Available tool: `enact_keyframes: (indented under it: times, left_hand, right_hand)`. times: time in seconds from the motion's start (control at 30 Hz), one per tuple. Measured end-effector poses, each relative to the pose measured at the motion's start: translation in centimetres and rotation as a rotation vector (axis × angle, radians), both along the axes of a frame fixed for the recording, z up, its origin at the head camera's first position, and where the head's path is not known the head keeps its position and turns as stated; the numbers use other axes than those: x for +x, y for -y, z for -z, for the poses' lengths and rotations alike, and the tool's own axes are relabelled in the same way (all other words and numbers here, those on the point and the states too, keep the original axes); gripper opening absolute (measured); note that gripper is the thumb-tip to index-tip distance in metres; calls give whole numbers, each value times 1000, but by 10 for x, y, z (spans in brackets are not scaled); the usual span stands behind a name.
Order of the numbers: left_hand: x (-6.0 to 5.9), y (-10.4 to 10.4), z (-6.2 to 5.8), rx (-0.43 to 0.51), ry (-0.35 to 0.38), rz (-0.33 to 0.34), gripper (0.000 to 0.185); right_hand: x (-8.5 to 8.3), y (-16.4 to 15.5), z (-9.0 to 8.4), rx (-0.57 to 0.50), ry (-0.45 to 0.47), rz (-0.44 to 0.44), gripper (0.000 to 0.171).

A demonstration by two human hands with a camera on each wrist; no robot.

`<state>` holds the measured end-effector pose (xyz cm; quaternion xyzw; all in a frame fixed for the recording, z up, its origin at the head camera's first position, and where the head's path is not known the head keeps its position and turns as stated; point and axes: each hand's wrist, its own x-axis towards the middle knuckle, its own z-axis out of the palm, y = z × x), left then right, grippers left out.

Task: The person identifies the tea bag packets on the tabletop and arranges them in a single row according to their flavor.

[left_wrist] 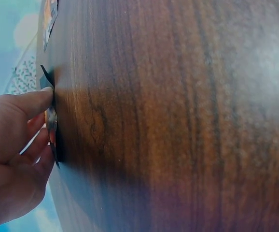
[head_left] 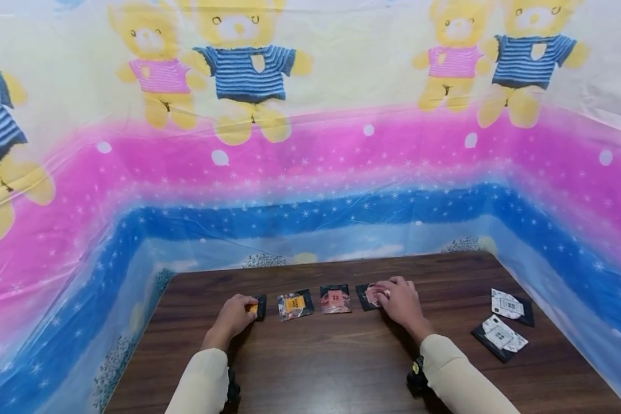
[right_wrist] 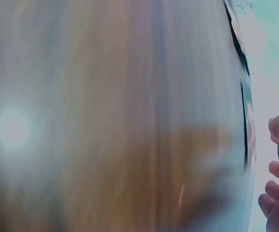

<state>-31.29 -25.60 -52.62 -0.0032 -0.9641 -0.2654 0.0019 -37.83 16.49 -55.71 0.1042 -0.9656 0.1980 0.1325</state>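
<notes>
At the left of a row of small flat packets, my left hand (head_left: 234, 315) grips a dark packet with an orange label (head_left: 260, 307). The left wrist view has the thumb on this packet's near edge (left_wrist: 51, 118) and the fingers behind it, partly hidden. To its right lie another orange-label packet (head_left: 295, 305) and a pink-label packet (head_left: 335, 299). My right hand (head_left: 401, 302) is over the right end of a second pink-label packet (head_left: 366, 296), covering part of it. In the blurred right wrist view, the right fingers (right_wrist: 276, 171) are loosely bent and apart from the packet.
Two packets with white labels, one farther back (head_left: 508, 305) and one nearer (head_left: 499, 338), lie at the right side of the brown wooden table (head_left: 310, 362). A curtain printed with bears (head_left: 290, 172) hangs behind and along both sides of the table.
</notes>
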Motion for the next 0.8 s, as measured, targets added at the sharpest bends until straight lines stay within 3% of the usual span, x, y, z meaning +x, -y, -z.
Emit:
enact_keyframes:
  times: [0.43, 0.8]
  left_hand:
    - [0, 1, 0, 4, 6, 1, 33]
    - [-1, -1, 1, 0, 2, 5, 33]
  right_hand:
    - [33, -78, -4, -29, 63, 163, 36]
    - [59, -136, -1, 17, 72, 340, 38]
